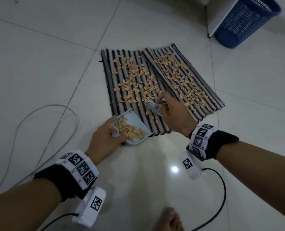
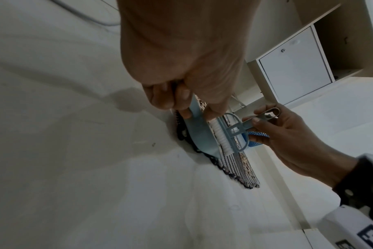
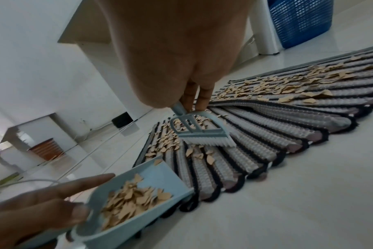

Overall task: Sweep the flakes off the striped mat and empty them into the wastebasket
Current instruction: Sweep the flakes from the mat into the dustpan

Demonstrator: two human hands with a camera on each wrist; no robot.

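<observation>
A striped grey-and-black mat [image 1: 205, 90] [image 3: 266, 131] lies on the tiled floor, strewn with tan flakes [image 1: 138, 77] [image 3: 266, 86]. My left hand [image 1: 103, 139] [image 2: 181, 97] grips the handle of a light-blue dustpan [image 1: 135, 119] [image 3: 160, 175] at the mat's near-left corner; a pile of flakes lies in it. My right hand [image 1: 170, 112] [image 3: 192, 97] holds a small light-blue brush [image 1: 153, 107] [image 3: 202, 133] [image 2: 224, 134] by its handle, bristles on the mat just beyond the dustpan's mouth. A blue mesh wastebasket [image 1: 245, 22] [image 3: 300, 21] stands at the far right.
A white cabinet [image 1: 221, 19] [image 2: 294, 67] stands left of the wastebasket. A grey cable [image 1: 38, 117] loops over the floor at left. Black wrist-camera cables [image 1: 221, 197] trail near a bare foot [image 1: 168, 220] at the bottom. Low furniture [image 3: 43, 148] sits by the far wall.
</observation>
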